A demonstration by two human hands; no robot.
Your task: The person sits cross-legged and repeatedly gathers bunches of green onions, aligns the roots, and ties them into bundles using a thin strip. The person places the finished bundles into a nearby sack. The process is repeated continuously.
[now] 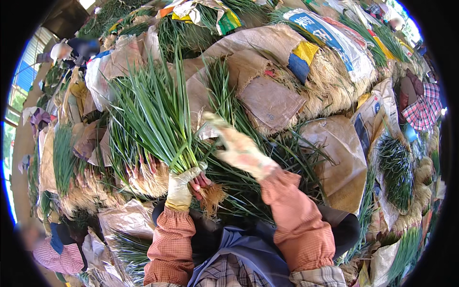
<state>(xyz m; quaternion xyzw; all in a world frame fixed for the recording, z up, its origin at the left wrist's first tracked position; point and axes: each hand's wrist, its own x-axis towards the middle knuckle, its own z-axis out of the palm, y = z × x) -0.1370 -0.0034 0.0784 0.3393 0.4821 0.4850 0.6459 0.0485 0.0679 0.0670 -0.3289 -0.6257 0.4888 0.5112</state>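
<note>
My gloved left hand [184, 183] is closed around the lower stems of a bunch of green onions [165, 125], whose long leaves fan up and to the left. Reddish bulbs and tan roots [211, 197] stick out to the right of that fist. My gloved right hand [242, 147], blurred by motion, is off to the right of the bunch with its fingers apart and nothing seen in it. Loose green onion leaves [244, 186] lie beneath both hands. Close behind the held bunch are more green onions with pale roots [148, 175].
Woven sacks [337, 154] and a brown cloth piece [270, 102] partly cover heaps of rooted green onions [326, 86]. A person in a checked garment [59, 254] is at the lower left; another in plaid [423, 107] is at the right. More people are at the upper left.
</note>
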